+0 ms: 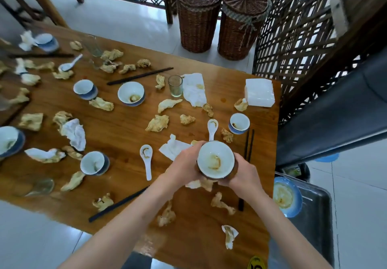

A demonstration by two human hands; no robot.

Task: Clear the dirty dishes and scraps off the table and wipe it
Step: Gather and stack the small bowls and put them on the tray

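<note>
Both hands hold one dirty white bowl [215,159] above the near right part of the wooden table [125,130]. My left hand [184,164] grips its left side and my right hand [243,170] curls round its right side. Brown sauce smears the inside of the bowl. Several more dirty bowls stand around, such as a stained bowl [131,93] in the middle and a small bowl [239,123] to the right. White spoons [146,159] [212,128], dark chopsticks [139,76], crumpled napkins [193,89] and many yellowish food scraps [158,123] litter the table.
A blue plate [285,195] with sauce lies on a dark metal cart [316,210] right of the table. A white napkin stack [259,92] sits at the table's far right corner. A drinking glass [175,85] stands mid-table. Two wicker baskets [198,17] stand beyond the table.
</note>
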